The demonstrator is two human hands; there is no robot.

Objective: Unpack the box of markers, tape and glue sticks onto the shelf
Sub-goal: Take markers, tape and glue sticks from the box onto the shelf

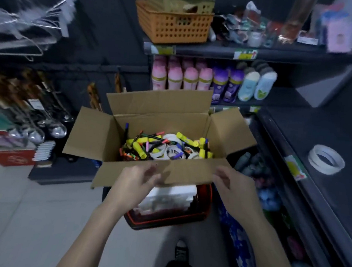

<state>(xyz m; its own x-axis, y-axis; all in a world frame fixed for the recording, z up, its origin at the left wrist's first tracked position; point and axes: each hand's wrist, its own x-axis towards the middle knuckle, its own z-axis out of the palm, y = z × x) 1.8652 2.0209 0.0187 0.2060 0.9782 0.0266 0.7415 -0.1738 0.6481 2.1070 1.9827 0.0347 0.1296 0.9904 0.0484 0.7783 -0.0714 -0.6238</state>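
Cardboard hides much here: the box point(91, 135) stands open on a red basket point(186, 217), and its near flap point(185, 171) covers the basket's far part and the front of the heap inside. Both the left hand point(134, 184) and the right hand point(236, 187) reach that flap, one left of its middle, one at its right end. Their fingers point(151, 173) are curled at its edge but smeared by motion, so I cannot tell whether they pinch it or only touch it.

On the shelf edges the price tags point(295, 167) are yellow and green, their print unreadable. White writing on a red carton point(13, 159) at the left is blurred too.

Inside the box lie markers point(149, 138), yellow glue sticks point(137, 148) and white tape rolls point(169, 151), all jumbled. The red basket holds white blocks point(170, 197). One roll of tape point(326, 160) lies flat on the dark shelf point(295, 137) at the right, well apart from the box.
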